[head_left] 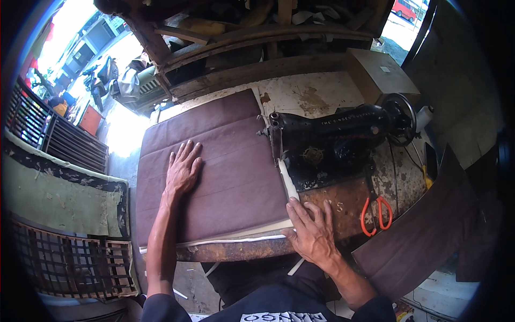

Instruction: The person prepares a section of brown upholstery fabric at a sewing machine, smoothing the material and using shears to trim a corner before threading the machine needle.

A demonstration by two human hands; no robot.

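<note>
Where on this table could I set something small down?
Mainly the stained tabletop strip between the sewing machine, the wooden shelf and the cardboard box. A smaller wood patch lies between the right hand and the orange-handled scissors. The left side is crowded: the brown sheet covers it, under the left hand.

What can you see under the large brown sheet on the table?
A pale layer shows along the near edge of the brown sheet, with the wooden rim of the table below. Further in, the sheet hides everything; the left hand rests on top.
</note>
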